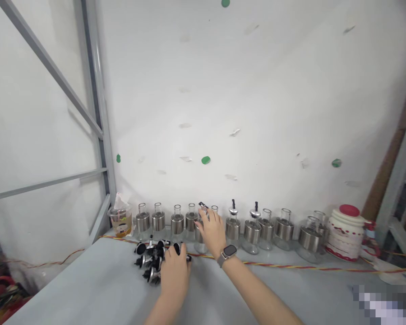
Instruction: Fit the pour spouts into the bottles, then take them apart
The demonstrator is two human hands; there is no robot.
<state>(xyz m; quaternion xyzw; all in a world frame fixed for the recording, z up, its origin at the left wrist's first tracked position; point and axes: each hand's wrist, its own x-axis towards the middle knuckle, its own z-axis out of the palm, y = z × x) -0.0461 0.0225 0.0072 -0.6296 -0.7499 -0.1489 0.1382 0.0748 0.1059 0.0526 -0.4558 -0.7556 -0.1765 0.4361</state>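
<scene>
My right hand [212, 232], with a watch on its wrist, is at the top of a glass bottle [198, 234] with a metal band. Its fingers are closed around a metal-and-black pourer stopper [203, 206] at the bottle's mouth; whether it is seated is hidden. On the table, my left hand [175, 266] reaches into a pile of pourer stoppers [150, 262], fingers curled over one stopper [177, 248] that they partly hide. Two bottles to the right, one bottle [233, 228] and its neighbour [252, 231], carry stoppers in their necks.
Several unstoppered bottles [143, 221] stand in a row along the wall. A plastic cup [121, 221] is at the left end, a white jar with a red lid [345, 232] at the right. A twisted red-yellow cord [274, 265] crosses the grey table [98, 280].
</scene>
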